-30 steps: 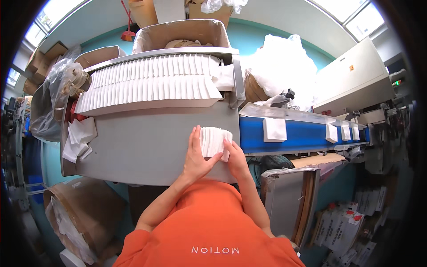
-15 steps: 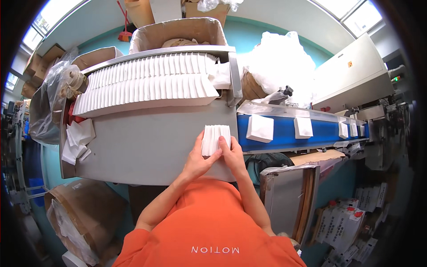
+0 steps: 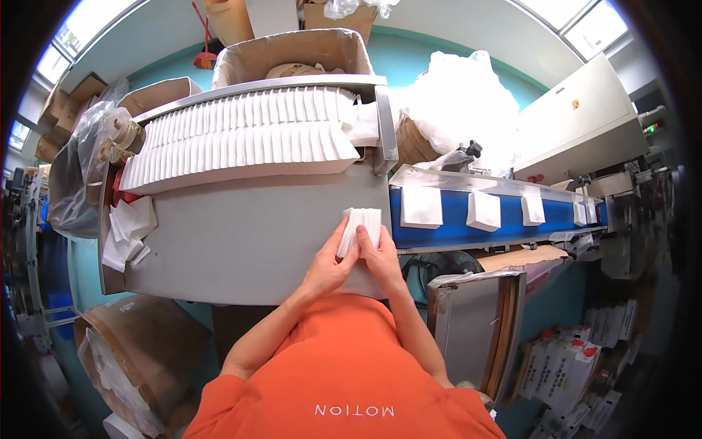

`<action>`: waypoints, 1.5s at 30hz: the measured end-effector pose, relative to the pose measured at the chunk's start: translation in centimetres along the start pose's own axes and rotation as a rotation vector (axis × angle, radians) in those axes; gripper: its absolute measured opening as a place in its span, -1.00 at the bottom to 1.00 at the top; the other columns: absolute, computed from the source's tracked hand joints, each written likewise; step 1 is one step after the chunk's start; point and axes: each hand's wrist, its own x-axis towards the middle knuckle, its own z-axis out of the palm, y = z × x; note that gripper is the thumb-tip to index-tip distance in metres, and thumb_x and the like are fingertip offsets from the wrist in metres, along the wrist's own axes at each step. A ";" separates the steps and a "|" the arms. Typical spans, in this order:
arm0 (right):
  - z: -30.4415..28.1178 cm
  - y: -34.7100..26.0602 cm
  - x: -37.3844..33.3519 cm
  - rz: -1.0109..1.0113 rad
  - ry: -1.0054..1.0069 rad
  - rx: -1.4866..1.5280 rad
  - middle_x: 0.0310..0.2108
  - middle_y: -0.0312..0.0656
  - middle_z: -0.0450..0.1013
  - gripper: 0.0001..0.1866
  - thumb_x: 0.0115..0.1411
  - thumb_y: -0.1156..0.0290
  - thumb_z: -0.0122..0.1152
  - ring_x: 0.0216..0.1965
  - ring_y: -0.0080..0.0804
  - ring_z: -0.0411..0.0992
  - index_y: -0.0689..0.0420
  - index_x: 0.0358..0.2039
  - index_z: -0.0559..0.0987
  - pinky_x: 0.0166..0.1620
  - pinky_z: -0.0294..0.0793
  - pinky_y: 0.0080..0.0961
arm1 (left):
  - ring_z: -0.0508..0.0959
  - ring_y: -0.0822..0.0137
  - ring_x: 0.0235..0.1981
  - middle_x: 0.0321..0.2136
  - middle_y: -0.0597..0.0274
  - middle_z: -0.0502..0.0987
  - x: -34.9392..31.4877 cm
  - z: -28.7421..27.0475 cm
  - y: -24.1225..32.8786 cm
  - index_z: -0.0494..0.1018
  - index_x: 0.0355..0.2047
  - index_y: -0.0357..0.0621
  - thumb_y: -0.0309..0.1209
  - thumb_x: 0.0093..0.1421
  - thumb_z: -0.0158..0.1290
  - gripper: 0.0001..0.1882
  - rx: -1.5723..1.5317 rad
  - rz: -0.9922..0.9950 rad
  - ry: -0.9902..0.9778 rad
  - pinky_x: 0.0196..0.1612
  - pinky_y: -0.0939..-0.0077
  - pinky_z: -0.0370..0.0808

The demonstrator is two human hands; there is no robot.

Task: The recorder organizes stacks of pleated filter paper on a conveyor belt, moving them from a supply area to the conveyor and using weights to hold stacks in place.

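Observation:
A small stack of white folded paper napkins (image 3: pixel 363 222) is held between both hands over the front right part of the grey metal table (image 3: pixel 227 234). My left hand (image 3: pixel 329 266) is closed along its left side. My right hand (image 3: pixel 379 260) grips its right side, thumb laid over the front. Just right of the hands runs a blue conveyor belt (image 3: pixel 453 214) carrying several separate white napkin bundles, the closest being a napkin bundle (image 3: pixel 421 207) by the table's edge. Along the back of the table stand two long rows of napkin bundles (image 3: pixel 241 135).
Loose crumpled napkins (image 3: pixel 128 234) lie at the table's left end. Behind the table stands an open cardboard box (image 3: pixel 292 51). A raised metal rail (image 3: pixel 385 132) bounds the table's back right corner. A large paper sack (image 3: pixel 142 351) is on the floor at lower left.
The bundles on the belt have shifted left, toward the table. The held stack has tilted and turned slightly, with both hands still around it.

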 end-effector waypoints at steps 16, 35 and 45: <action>-2.7 2.3 1.1 0.331 0.105 0.757 -0.14 -0.17 0.49 -0.56 0.37 0.07 -0.01 -0.11 -0.39 0.49 0.20 0.01 0.42 -0.14 0.51 -0.49 | 0.24 -0.06 0.26 0.16 -0.29 0.28 0.6 -0.4 -0.4 0.24 0.20 -0.16 -0.22 0.09 0.20 -0.31 0.125 -0.032 -0.026 0.25 0.21 0.23; -0.5 6.1 -6.4 0.191 0.187 0.516 -0.34 -0.28 0.53 -0.72 0.34 0.16 0.10 -0.38 -0.57 0.51 0.13 -0.17 0.51 -0.32 0.46 -0.65 | 0.06 -0.12 0.34 0.32 -0.19 0.03 -2.6 -1.5 -5.1 0.41 0.07 -0.13 -0.23 0.12 0.17 -0.48 0.672 0.283 -0.068 0.30 0.03 0.06; -3.4 8.7 -26.7 0.226 0.485 0.042 -0.28 -0.19 0.58 -0.54 0.23 0.02 0.20 -0.33 -0.44 0.55 0.19 -0.12 0.55 -0.19 0.52 -0.44 | 0.17 -0.08 0.28 0.21 -0.25 0.22 -3.1 6.6 -1.9 0.37 0.07 -0.27 -0.30 0.20 0.13 -0.53 0.710 0.490 -0.215 0.27 0.13 0.15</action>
